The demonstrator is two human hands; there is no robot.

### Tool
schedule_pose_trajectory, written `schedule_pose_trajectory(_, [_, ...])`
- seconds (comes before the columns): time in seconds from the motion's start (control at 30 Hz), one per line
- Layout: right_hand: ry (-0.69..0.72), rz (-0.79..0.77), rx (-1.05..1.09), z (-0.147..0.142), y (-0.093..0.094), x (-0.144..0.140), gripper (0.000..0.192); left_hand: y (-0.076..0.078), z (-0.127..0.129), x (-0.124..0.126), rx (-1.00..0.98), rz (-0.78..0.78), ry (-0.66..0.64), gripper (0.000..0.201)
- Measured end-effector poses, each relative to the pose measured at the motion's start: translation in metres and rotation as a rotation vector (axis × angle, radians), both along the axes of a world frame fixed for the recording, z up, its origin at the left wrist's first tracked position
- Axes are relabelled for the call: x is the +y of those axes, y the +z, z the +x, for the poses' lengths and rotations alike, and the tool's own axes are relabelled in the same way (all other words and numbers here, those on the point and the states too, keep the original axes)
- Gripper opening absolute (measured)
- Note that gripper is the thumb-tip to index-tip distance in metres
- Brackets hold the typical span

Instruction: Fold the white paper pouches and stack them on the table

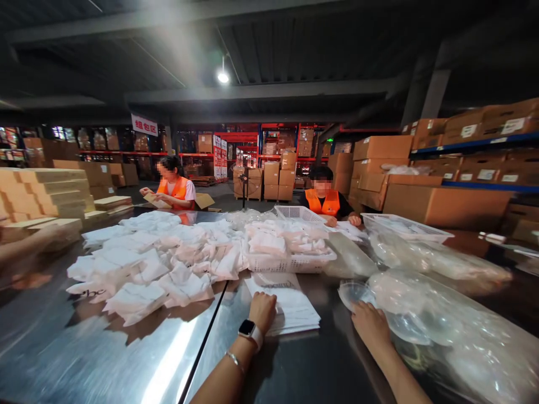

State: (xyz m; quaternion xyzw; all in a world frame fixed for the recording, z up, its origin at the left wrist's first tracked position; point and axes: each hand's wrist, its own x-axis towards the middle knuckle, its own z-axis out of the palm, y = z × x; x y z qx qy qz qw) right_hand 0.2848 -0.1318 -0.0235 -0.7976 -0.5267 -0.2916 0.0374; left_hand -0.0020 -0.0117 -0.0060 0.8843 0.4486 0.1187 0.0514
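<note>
A stack of flat white printed bags (292,306) lies on the metal table in front of me. My left hand (263,311), with a watch on its wrist, rests at the stack's left side. Its fingers are curled closed, and what they hold, if anything, is hidden. Farther right, my right hand (370,322) is closed at the near edge of a clear, round plastic piece (351,293). Large clear plastic bags (446,314) with clear contents lie beside that hand. Beyond the stack stands a white perforated basket (290,262) filled with folded white packets (267,242).
A heap of white packets (143,264) covers the table's left part. Stacked cartons (50,191) stand at the far left, near another person's blurred arm (25,249). Two co-workers in orange vests (179,193) work across the table. A white tray (406,227) sits at back right.
</note>
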Motion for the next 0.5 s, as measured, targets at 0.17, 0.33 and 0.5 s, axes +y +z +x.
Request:
schedule_pose_trajectory(0.17, [0.159,0.234,-0.035,-0.017,0.004,0.002,0.023,0.003,-0.005,0.002,0.033,0.061,0.005,0.029])
schedule_pose_trajectory(0.33, [0.819,0.438,-0.149,-0.088,0.010,0.009,0.028,0.008,-0.006,0.007,0.008,0.113,-0.104,0.042])
schedule_pose_trajectory(0.5, [1.239,0.294,-0.160,-0.123,0.002,0.009,0.027,0.013,-0.009,0.010,0.002,0.141,-0.242,0.030])
